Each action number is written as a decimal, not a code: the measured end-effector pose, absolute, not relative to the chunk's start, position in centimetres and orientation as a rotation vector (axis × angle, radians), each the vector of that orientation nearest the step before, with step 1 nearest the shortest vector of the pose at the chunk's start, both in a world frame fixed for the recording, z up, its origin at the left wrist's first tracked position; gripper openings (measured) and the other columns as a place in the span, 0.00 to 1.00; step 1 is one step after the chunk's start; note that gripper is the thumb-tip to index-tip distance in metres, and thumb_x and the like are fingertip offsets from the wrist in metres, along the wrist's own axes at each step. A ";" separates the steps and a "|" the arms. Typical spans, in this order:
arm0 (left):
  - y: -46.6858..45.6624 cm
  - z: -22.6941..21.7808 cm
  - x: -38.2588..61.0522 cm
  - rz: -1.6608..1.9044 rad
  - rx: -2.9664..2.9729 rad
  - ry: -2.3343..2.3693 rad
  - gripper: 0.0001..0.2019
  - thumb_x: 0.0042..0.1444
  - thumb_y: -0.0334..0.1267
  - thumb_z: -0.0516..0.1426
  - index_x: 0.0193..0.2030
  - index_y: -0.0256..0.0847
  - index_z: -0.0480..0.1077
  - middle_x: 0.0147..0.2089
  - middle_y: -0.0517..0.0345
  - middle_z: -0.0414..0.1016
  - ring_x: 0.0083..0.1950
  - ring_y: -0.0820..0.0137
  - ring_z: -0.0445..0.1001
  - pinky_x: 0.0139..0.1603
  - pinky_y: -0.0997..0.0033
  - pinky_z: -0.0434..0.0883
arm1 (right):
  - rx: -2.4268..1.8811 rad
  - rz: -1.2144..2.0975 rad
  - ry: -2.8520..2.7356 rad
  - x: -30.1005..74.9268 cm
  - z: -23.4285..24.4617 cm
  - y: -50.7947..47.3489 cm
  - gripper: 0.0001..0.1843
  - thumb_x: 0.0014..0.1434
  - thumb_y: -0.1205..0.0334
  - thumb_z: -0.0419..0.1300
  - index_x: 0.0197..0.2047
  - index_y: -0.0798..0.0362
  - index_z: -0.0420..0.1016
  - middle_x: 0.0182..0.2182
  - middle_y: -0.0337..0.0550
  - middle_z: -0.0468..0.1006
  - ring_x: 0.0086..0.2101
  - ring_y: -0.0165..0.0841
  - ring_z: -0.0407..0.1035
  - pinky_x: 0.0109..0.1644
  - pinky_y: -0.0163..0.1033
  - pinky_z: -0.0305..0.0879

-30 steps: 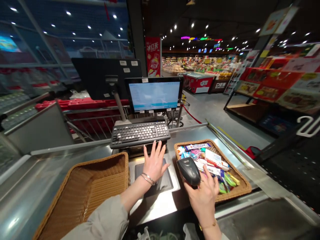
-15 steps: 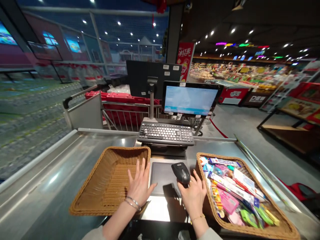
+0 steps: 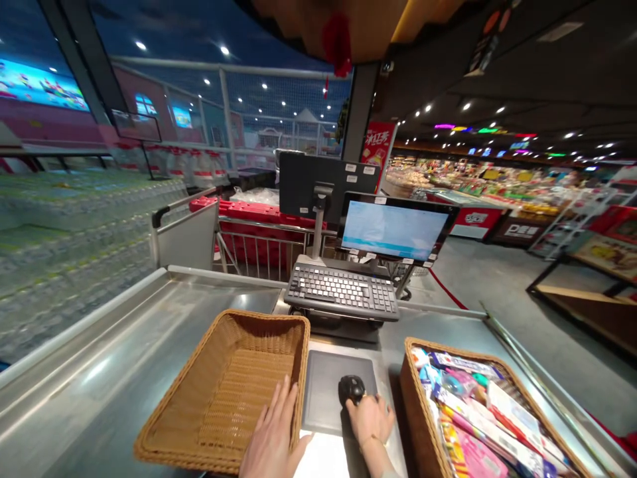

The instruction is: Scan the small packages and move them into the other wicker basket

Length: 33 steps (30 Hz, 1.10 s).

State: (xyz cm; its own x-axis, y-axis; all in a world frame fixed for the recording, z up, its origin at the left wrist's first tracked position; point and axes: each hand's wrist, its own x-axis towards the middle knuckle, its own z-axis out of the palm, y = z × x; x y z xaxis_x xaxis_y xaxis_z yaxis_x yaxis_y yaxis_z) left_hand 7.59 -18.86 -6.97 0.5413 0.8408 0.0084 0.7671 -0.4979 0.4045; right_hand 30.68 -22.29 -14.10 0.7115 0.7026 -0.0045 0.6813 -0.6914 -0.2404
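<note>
My right hand (image 3: 369, 420) is wrapped round a black handheld scanner (image 3: 351, 388), which sits over the dark scan pad (image 3: 326, 382) on the steel counter. My left hand (image 3: 275, 435) lies flat with fingers stretched out on the near right rim of an empty wicker basket (image 3: 199, 405). A second wicker basket (image 3: 423, 425) at the right holds several colourful packaged items (image 3: 472, 411). Behind the pad stand a black keyboard (image 3: 342, 292) and a lit screen (image 3: 393, 230).
The steel checkout counter (image 3: 109, 358) runs off to the left. A second monitor's back (image 3: 318, 179) stands on a pole behind the keyboard. A red cart stack with metal railing (image 3: 249, 226) lies beyond. Store aisles and shelves (image 3: 572, 219) fill the right.
The view has tilted up and swung left. My left hand drew back from beside the keyboard to the empty basket's rim. My right hand brought the scanner down from above the full basket onto the pad.
</note>
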 end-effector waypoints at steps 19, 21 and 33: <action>-18.3 -7.7 7.6 0.348 2.483 1.272 0.34 0.58 0.44 0.51 0.70 0.34 0.51 0.73 0.48 0.45 0.72 0.58 0.47 0.69 0.56 0.58 | -2.467 0.363 -1.023 32.5 -7.1 -22.9 0.24 0.51 0.40 0.58 0.32 0.54 0.79 0.36 0.59 0.80 0.42 0.50 0.74 0.46 0.54 0.67; -18.4 -7.4 7.8 0.328 2.485 1.287 0.34 0.58 0.45 0.50 0.70 0.33 0.50 0.73 0.47 0.45 0.72 0.58 0.46 0.69 0.56 0.57 | -2.265 0.326 -1.141 33.2 -2.9 -22.3 0.18 0.53 0.43 0.59 0.32 0.50 0.77 0.47 0.51 0.79 0.50 0.41 0.71 0.54 0.45 0.65; -18.4 -7.3 7.9 0.343 2.515 1.280 0.34 0.60 0.47 0.50 0.70 0.33 0.50 0.72 0.45 0.47 0.72 0.59 0.47 0.69 0.55 0.57 | -1.124 -0.398 -1.532 31.7 26.0 -23.9 0.12 0.57 0.59 0.62 0.23 0.51 0.70 0.66 0.28 0.57 0.68 0.42 0.25 0.70 0.59 0.25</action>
